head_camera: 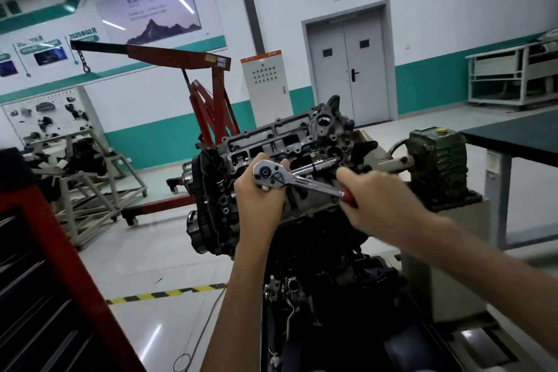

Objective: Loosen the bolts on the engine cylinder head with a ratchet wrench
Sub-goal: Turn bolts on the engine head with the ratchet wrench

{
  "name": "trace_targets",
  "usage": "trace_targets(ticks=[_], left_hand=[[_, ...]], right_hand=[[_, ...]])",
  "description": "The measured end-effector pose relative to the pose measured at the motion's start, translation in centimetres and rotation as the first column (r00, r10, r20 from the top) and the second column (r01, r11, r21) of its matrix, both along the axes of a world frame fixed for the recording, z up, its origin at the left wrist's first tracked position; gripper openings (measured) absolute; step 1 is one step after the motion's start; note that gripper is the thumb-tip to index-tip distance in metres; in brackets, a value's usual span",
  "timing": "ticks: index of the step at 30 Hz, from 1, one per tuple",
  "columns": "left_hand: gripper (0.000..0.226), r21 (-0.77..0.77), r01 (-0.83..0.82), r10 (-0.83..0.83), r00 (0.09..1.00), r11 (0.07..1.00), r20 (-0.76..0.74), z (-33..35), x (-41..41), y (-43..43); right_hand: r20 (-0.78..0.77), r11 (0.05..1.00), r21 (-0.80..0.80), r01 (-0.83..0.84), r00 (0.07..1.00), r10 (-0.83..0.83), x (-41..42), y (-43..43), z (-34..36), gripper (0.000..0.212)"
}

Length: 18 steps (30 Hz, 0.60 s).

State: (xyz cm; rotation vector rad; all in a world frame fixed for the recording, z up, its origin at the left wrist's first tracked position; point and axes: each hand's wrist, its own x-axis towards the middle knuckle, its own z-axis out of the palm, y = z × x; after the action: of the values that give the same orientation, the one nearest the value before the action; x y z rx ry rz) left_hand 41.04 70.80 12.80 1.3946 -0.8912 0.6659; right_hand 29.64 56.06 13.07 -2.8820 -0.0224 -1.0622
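Right hand [383,201] grips wrench [291,180] handle, left hand [259,201] head.

I see 2 of my arms, bare from the wrist up as far as the view reaches. My left hand [260,202] and my right hand [381,200] are bare as well; the right one is blurred.
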Motion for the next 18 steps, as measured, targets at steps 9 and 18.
trace_targets(ticks=[9, 18], left_hand=[[0.035, -0.091, 0.013, -0.022, 0.995, 0.996, -0.093, 0.1, 0.1, -1.1], [0.036, 0.143, 0.049, -0.05, 0.999, 0.988, 0.003, 1.6, -0.1, 0.2]], right_hand=[[0.06, 0.774, 0.585, -0.243, 0.964, 0.257, 0.8, 8.0, -7.0, 0.01], [-0.014, 0.94, -0.338, -0.037, 0.999, 0.034, 0.5, -3.9, 6.3, 0.014]])
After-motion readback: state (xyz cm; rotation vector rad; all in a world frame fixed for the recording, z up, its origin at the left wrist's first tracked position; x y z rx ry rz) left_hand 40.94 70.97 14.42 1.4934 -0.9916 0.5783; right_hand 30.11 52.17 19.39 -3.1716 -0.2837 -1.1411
